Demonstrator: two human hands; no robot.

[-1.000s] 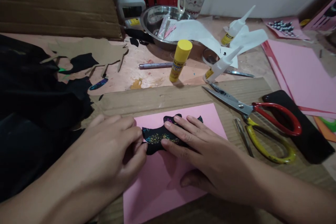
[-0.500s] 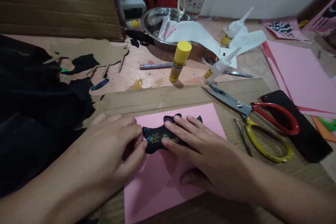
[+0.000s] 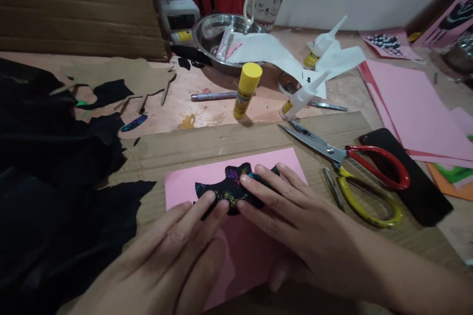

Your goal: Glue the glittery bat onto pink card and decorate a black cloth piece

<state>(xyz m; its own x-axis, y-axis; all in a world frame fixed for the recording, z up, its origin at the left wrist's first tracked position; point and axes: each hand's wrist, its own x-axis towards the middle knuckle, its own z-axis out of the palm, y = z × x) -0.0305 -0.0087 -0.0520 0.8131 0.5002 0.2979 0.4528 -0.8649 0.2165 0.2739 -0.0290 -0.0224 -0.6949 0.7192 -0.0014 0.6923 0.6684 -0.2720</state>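
A black cut-out with coloured glitter [image 3: 221,188] lies flat on a sheet of pink paper [image 3: 225,162]. My left hand [image 3: 177,246] rests on its lower left part, fingers stretched and fingertips touching it. On its right side lie the spread fingers of my right hand [image 3: 291,211], covering part of the shape. Neither hand grips anything. Under the paper is a piece of cardboard [image 3: 177,145]. To the right of my right hand are tweezers [image 3: 332,189] and scissors [image 3: 332,150] with one red and one yellow handle.
A glue stick [image 3: 247,91] and two glue bottles [image 3: 305,93] stand behind the cardboard. A metal bowl [image 3: 203,34] sits at the back. Black material [image 3: 55,182] covers the left side. A black phone-like object [image 3: 421,187] and pink sheets [image 3: 424,108] lie right.
My left hand has let go of the cut-out's left edge, moved down and right, and opened flat onto it. My right hand has stayed on the cut-out. The view has shifted slightly.
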